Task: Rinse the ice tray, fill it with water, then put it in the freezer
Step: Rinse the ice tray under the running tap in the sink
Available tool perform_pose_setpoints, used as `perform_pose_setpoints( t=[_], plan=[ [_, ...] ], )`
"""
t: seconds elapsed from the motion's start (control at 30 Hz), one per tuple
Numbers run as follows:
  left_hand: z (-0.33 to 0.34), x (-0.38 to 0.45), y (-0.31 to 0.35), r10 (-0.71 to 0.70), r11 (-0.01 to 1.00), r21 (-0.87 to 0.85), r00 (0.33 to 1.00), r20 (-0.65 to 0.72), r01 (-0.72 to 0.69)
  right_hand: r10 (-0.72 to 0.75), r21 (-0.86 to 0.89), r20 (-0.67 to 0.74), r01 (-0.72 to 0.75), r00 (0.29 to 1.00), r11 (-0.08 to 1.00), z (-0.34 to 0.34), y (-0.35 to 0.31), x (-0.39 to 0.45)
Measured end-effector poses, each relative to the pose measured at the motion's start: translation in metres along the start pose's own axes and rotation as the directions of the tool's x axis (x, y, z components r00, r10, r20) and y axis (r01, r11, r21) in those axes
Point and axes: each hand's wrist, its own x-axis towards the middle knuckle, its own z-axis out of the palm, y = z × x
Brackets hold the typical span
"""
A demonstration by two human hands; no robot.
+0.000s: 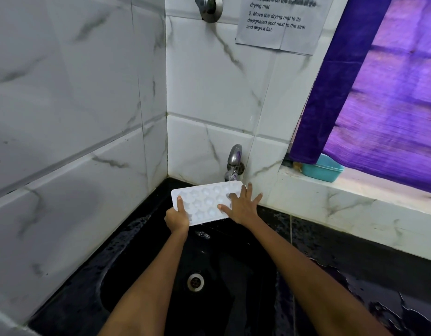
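A white ice tray (pixel 204 200) with several round moulds is held over the black sink (pixel 141 275), just under the metal tap (pixel 234 163). Water runs from the tap onto the tray's far right corner. My left hand (pixel 176 218) grips the tray's near left end, thumb on top. My right hand (pixel 242 206) lies flat on the tray's right end with its fingers spread and straight.
The sink drain (pixel 195 282) sits below the tray. The black counter (pixel 355 270) to the right is wet. A teal tub (pixel 323 169) stands on the window ledge under a purple curtain (pixel 379 93). White tiled walls close in on the left and behind.
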Motion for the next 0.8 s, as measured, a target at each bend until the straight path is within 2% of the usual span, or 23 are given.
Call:
perform_pose_setpoints(
  t=[0.1, 0.17, 0.27, 0.5, 0.63, 0.8],
  plan=[
    [0.001, 0.000, -0.003, -0.004, 1.000, -0.008, 1.000, -0.027, 0.004, -0.043, 0.087, 0.081, 0.036, 0.996, 0.996, -0.007, 0.006, 0.001],
    [-0.003, 0.002, -0.004, 0.000, 1.000, 0.016, 0.999, -0.033, 0.001, -0.054, 0.060, 0.114, 0.047, 0.992, 0.997, -0.013, 0.013, 0.001],
    [-0.001, 0.000, -0.004, 0.005, 1.000, 0.016, 1.000, -0.023, -0.005, -0.064, -0.061, 0.067, 0.068, 0.996, 0.996, -0.015, 0.010, 0.002],
    [-0.005, 0.001, 0.001, 0.013, 1.000, 0.021, 1.000, -0.025, -0.013, -0.065, 0.009, 0.024, 0.065, 0.998, 0.998, -0.016, 0.009, 0.004],
    [-0.007, 0.001, 0.003, -0.007, 1.000, -0.018, 0.999, -0.051, 0.006, -0.072, 0.046, 0.072, 0.069, 0.995, 0.997, -0.016, 0.003, 0.006],
    [-0.006, 0.001, 0.006, 0.008, 1.000, -0.023, 0.999, -0.041, -0.009, -0.065, -0.030, 0.001, 0.065, 0.998, 0.997, -0.018, 0.000, 0.005]
  ],
)
